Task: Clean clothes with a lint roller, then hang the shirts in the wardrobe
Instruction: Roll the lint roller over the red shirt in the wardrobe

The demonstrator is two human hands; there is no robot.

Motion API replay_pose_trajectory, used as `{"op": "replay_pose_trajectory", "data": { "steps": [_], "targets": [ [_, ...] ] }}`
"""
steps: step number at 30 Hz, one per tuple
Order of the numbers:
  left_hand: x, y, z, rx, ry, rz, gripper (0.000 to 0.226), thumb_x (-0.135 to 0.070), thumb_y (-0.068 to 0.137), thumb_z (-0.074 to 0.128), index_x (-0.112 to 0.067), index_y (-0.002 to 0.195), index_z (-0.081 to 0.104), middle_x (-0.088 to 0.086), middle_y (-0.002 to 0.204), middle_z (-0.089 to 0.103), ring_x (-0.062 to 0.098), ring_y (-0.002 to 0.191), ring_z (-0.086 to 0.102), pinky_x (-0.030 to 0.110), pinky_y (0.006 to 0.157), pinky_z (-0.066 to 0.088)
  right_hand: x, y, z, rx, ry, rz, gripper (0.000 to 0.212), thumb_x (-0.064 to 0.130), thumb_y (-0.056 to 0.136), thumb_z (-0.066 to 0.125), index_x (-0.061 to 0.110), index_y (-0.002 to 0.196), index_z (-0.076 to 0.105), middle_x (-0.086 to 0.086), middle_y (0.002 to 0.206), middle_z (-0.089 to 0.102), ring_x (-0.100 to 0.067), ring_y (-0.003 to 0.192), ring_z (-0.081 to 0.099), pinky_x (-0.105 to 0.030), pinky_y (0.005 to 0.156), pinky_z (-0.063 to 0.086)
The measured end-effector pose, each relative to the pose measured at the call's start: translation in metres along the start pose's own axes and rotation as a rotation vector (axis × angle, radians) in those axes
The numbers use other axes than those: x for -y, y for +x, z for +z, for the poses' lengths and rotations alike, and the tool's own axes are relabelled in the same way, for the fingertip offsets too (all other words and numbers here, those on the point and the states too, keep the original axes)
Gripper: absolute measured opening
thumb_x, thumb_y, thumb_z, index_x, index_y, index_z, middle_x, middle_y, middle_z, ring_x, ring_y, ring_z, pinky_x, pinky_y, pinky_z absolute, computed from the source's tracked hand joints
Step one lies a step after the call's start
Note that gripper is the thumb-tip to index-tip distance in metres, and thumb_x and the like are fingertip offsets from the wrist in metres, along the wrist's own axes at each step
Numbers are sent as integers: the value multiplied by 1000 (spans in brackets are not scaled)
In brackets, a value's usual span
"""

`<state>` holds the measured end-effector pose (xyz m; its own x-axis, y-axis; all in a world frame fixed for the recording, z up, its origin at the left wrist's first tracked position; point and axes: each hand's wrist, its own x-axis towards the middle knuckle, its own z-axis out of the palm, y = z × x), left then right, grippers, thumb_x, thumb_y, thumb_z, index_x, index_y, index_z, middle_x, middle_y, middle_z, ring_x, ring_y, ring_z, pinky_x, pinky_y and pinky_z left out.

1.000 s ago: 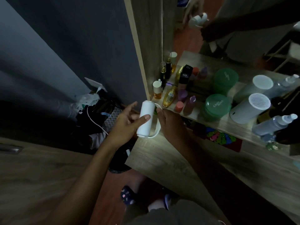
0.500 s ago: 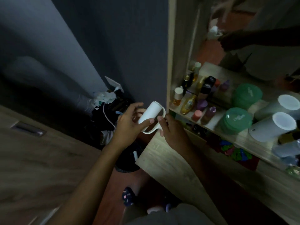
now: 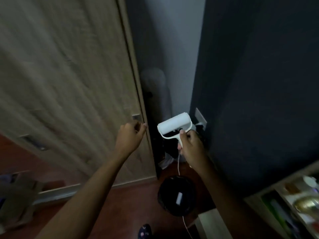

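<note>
Since the wardrobe door (image 3: 69, 83) looks shut (my read, blur is heavy), your L hand (image 3: 130, 137) is up at its edge. Fingers are curled by the small metal pull (image 3: 136, 117). Can't tell if they've actually closed on pull or edge. Likely reason: door has to open before any shirt comes out or goes in. No shirts in view.

R hand (image 3: 189, 145) is wrapped round the handle of the white lint roller (image 3: 174, 125), thumb up near the stem. Drum sits approx 11 o'clock from that hand, tilted, far end higher toward 1 o'clock, w/ yoke curving under it. It touches nothing but your hand. It's prob. parked there so L hand is free for the door. Roller lies at 3 o'clock of L hand, near, not touching.

Behind drum: wall socket (image 3: 200, 118) on dark wall. Thin white cable (image 3: 178, 161) runs down toward 6 o'clock. Black bin (image 3: 188, 192) sits on floor at 6 o'clock from R hand. Cluttered shelf (image 3: 255, 198) at 4 o'clock, blurred.
</note>
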<state>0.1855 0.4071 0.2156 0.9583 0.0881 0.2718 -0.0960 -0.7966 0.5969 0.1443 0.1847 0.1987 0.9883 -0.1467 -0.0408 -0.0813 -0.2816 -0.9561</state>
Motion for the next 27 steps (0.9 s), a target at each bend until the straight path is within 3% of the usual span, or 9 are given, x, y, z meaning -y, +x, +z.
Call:
{"op": "replay_pose_trajectory", "data": {
  "steps": [5, 11, 16, 24, 27],
  "targets": [
    [66, 58, 12, 70, 277, -68, 38, -44, 95, 54, -13, 83, 71, 11, 80, 72, 35, 82, 67, 33, 62, 44, 30, 32, 62, 19, 81, 8, 24, 33, 98, 58, 9, 93, 56, -1, 66, 65, -3, 45, 55, -18, 46, 46],
    [116, 117, 45, 285, 386, -72, 38, -42, 95, 52, -9, 92, 69, 16, 96, 71, 35, 90, 68, 36, 69, 48, 55, 57, 112, 36, 4, 93, 17, 14, 85, 64, 18, 100, 56, -11, 81, 68, -12, 58, 61, -32, 57, 50],
    [139, 143, 57, 351, 435, 13, 41, -47, 97, 52, -10, 101, 70, 14, 101, 72, 34, 92, 70, 38, 73, 53, 70, 65, 133, 25, 11, 90, 20, 18, 87, 66, 23, 104, 56, -11, 92, 69, -22, 76, 65, -42, 72, 55],
    [145, 147, 67, 390, 313, 71, 41, -40, 96, 59, -12, 126, 66, 12, 120, 71, 31, 108, 68, 42, 91, 54, 77, 82, 143, 85, -7, 5, 36, 23, 92, 67, 22, 126, 55, 6, 104, 68, -10, 95, 67, -39, 84, 58],
    [142, 146, 69, 325, 328, 73, 35, -37, 99, 54, -13, 120, 67, 10, 117, 71, 31, 106, 68, 40, 89, 54, 79, 91, 149, 91, 20, -58, 37, 22, 91, 68, 23, 126, 55, 6, 108, 68, -10, 100, 66, -39, 86, 58]
  ]
}}
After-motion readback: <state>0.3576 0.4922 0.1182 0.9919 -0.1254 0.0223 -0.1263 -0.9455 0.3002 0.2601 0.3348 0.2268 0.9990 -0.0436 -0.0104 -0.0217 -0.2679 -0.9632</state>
